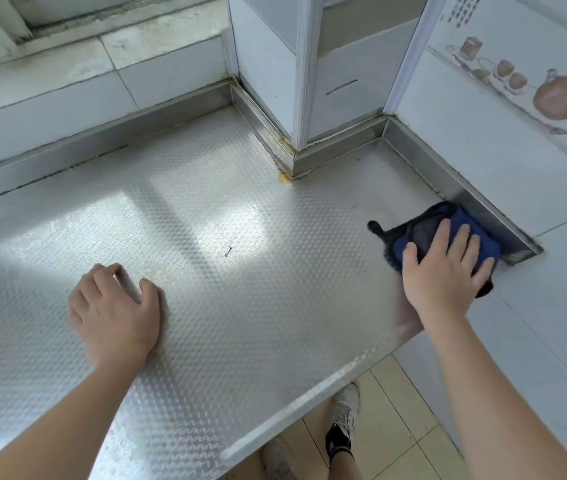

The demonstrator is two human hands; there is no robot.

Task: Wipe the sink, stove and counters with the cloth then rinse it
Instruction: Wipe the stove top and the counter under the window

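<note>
One steel counter (205, 237), embossed, fills the view and is our landmark. Two hands on it. Left hand (115, 313) sits near the counter's front-middle, fingers loosely curled, holding nothing, probably bracing the lean. Right hand (443, 271) at the counter's far right edge, fingers straight and spread, pressing flat on one blue cloth (448, 220), which is jammed vs the steel upstand (465, 192) there, likely to scrub that seam. One tiny dark speck (229, 251) mid-counter, unwiped.
</note>
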